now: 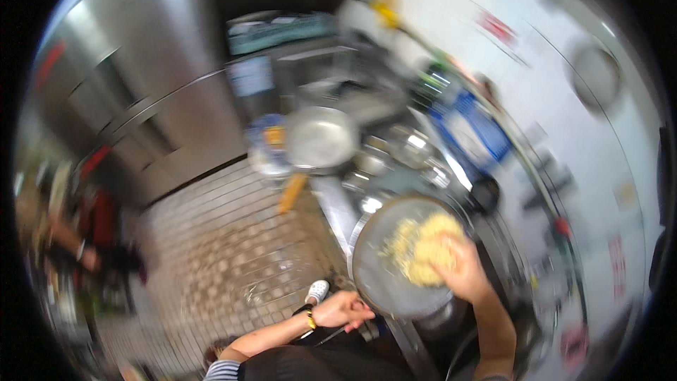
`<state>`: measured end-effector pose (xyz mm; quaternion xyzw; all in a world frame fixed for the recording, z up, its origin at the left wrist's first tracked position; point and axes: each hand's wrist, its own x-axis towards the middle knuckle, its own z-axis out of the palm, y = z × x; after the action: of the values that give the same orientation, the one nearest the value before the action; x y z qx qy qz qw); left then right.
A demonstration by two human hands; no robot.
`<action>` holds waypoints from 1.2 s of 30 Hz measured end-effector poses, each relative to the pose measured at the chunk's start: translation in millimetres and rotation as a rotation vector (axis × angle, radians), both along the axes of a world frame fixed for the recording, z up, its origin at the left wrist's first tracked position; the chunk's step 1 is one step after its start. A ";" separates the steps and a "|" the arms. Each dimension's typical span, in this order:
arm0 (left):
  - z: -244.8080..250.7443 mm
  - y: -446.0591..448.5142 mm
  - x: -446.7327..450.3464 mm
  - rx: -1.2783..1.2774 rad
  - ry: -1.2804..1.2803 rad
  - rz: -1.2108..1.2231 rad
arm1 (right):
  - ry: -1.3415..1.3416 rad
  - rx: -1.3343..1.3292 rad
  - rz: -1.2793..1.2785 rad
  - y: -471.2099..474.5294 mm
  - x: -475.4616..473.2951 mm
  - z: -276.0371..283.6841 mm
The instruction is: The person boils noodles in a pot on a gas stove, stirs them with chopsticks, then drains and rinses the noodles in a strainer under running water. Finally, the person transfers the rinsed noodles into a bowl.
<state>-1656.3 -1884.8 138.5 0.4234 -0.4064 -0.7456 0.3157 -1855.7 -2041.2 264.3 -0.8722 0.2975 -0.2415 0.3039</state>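
A wide, round, shallow vessel (pixel 378 270) with a brownish rim, a sieve or a pan, is in front of me at the counter's edge. In it lies a heap of pale yellow strands (pixel 407 243), like noodles or shredded food. My right hand (pixel 463 270) is at the heap's right side, its fingers closed around some of the strands. Beside the vessel's near left rim is my left hand (pixel 344 311), with fingers curled. Blur hides whether it grips the rim. A thin dark rod (pixel 330 336) shows just below that hand; its hold is unclear.
Several metal bowls (pixel 407 145) stand behind the vessel, with a large metal pan (pixel 321 137) farther back. A blue basket (pixel 470 135) sits by the white wall (pixel 571 132). Steel refrigerator doors (pixel 158 74) are at left. Wet tiles (pixel 238 254) cover the floor. Another person's hand (pixel 90 259) shows far left.
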 end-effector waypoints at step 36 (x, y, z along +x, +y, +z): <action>-20.6 607.3 529.3 0.217 -0.006 2.580 | 0.095 -0.200 2.199 775.0 912.9 -205.1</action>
<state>-1127.1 -1277.6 117.9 0.5321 0.3547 0.0674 0.7658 -942.7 -1266.2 59.3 -0.6900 -0.6497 0.1711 0.2691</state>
